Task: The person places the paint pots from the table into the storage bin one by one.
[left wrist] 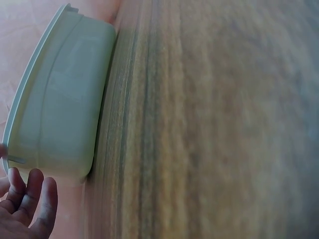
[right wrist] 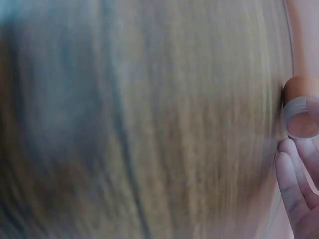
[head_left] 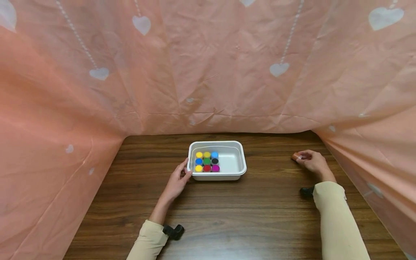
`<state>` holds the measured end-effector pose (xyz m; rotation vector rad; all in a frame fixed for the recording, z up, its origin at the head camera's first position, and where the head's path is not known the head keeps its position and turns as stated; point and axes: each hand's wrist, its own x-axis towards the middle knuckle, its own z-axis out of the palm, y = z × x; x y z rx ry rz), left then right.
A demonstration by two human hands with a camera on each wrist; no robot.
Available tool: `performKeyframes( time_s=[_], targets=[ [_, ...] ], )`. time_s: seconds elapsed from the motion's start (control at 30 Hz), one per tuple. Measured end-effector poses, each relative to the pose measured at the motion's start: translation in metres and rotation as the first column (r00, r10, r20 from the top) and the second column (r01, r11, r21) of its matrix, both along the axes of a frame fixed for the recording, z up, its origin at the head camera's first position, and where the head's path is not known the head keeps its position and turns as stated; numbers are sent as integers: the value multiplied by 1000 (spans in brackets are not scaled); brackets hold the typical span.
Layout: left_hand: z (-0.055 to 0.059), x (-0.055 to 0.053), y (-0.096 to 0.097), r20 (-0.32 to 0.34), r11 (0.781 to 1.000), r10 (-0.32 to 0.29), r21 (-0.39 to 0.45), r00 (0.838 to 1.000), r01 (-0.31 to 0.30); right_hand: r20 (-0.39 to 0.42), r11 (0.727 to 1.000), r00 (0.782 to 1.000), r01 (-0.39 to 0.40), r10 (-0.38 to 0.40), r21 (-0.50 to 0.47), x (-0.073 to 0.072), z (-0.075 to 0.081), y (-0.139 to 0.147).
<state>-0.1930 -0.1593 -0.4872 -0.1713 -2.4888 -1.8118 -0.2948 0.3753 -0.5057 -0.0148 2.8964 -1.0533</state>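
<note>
A white plastic tray (head_left: 229,174) stands on the wooden table, with several small paint pots (head_left: 207,161) in rows in its left part. Their lids are yellow, blue, green, black, red and magenta. At the tray's left side, my left hand (head_left: 178,179) grips the rim near the front corner; the left wrist view shows its fingertips (left wrist: 35,179) at that corner. Far to the right, my right hand (head_left: 313,162) pinches an orange-brown paint pot (right wrist: 301,89) with a pale ring at its lid. The pot is tipped on its side, close over the table.
The dark wood table (head_left: 240,213) reaches back to a pink curtain (head_left: 208,90) with white hearts, which also hangs along both sides. A black wrist camera (head_left: 173,232) sits on the left forearm and another black device (head_left: 306,192) on the right wrist.
</note>
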Motion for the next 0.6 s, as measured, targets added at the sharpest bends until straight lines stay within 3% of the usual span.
performKeyframes(
  time_s=[0.2,0.6],
  targets=[
    [-15,-6,1,-6,998,45,-50,999,-45,-17,999,1000,1,-1,-33,1,4,-7],
    [10,6,-1,1,1000,-23,-9,1000,23,-63,993,997,-40,33,-110,1,15,-32]
  ],
)
